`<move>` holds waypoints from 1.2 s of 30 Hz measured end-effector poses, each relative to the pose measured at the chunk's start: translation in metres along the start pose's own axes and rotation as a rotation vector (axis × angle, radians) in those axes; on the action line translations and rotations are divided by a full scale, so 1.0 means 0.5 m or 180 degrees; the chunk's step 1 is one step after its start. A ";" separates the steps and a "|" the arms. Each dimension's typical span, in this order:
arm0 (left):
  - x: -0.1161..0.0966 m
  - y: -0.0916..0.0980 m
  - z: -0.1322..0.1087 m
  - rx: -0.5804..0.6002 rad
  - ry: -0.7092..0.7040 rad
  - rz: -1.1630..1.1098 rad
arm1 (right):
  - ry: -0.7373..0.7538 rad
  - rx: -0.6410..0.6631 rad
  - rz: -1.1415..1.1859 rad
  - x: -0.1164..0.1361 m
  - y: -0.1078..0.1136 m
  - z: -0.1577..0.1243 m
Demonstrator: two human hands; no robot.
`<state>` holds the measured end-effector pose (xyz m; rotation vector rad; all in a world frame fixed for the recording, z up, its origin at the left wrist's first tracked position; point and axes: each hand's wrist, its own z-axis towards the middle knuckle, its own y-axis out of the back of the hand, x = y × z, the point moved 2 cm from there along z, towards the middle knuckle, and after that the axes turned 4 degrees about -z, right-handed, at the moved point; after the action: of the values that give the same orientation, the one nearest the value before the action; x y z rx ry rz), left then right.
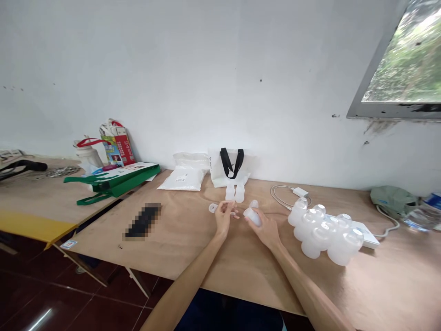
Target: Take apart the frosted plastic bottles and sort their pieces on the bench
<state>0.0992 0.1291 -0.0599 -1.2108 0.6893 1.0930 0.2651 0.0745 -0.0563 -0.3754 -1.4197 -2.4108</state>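
My right hand (264,226) is closed around a small translucent white plastic bottle (252,216), held tilted over the plywood table (193,257). Close beside it, my left hand (223,215) has its fingers pinched on something small that I cannot make out. A small white cap (213,208) lies on the table just left of that hand. Two small white bottles (234,192) stand upright right behind my hands. To the right, several more translucent bottles (324,232) lie clustered on their sides.
A white bag with black handles (231,168) and a white plastic pouch (184,177) lean at the wall. A white charger with cable (292,193), a green cloth (392,200), a water bottle (422,214), a dark blurred object (143,221) and a green bag (117,181) lie around.
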 end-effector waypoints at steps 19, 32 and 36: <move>0.008 0.045 0.043 0.0824 -0.0798 0.2095 | -0.0376 -0.0012 0.0693 -0.032 -0.026 0.007; 0.030 0.053 0.051 0.0858 -0.0564 0.2178 | -0.0370 0.0070 0.0609 -0.032 -0.026 0.008; 0.033 0.056 0.049 0.0895 -0.0440 0.2158 | -0.0363 0.0062 0.0617 -0.029 -0.022 0.007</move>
<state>0.0764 0.1570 -0.0788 -0.6555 1.1459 1.5529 0.2741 0.0848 -0.0689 -0.6246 -1.3826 -2.2501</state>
